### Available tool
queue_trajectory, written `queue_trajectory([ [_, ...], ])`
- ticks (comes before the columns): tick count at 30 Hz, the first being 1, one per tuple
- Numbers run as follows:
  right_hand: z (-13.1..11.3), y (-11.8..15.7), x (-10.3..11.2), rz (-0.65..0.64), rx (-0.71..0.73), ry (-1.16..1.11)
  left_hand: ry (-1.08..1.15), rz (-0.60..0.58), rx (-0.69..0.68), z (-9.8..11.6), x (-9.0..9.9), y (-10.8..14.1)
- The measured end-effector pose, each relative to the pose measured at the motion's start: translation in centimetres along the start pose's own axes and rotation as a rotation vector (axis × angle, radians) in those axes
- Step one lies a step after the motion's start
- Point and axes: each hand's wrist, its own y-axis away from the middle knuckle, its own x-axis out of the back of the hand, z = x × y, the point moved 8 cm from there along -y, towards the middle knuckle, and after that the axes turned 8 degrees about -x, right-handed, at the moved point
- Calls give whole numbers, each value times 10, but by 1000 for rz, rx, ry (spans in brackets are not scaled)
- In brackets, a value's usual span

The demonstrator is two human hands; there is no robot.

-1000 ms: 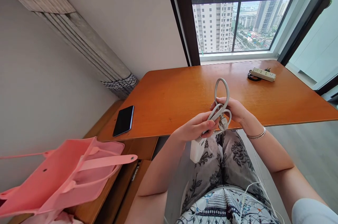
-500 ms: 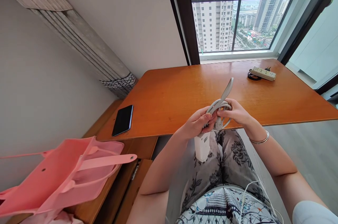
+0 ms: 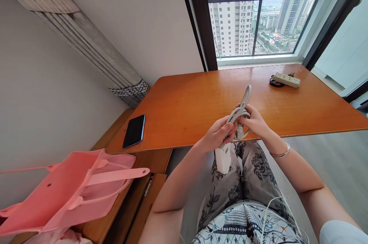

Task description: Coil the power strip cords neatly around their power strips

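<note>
A bundle of pale grey cable (image 3: 245, 97) is held between both hands above the near edge of the table. My left hand (image 3: 220, 132) is closed around the bundle's left side, thumb on top. Below that hand hangs a white block (image 3: 223, 159), which looks like a power strip or adapter, over the lap. My right hand (image 3: 254, 122) pinches the coils from the right, its fingertips partly hidden behind the cable. Between the hands a greyish plug (image 3: 239, 132) shows under the coils. One loop of cable sticks up above the fingers.
On the wooden table (image 3: 184, 102) a black tablet or phone (image 3: 134, 131) lies at the left. A beige power strip (image 3: 286, 80) with a black cord sits at the far right. An open pink bag (image 3: 69, 194) stands on the lower left beside wooden drawers (image 3: 146, 198).
The upright cable loop has turned and now shows its opening. The white block has swung slightly to the right, and my right hand has shifted a little leftward.
</note>
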Motion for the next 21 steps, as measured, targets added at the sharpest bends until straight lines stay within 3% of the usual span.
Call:
queue_trajectory([
  [6,-14,14,23,426,192,492,-92,50,-39,-1,1,0],
  [8,-16,20,25,498,183,611,-115,72,-44,-4,3,1],
  [14,-11,26,20,464,78,699,-268,109,-110,-8,8,2],
  [21,-6,17,7,218,46,498,-284,57,-81,-9,12,0],
])
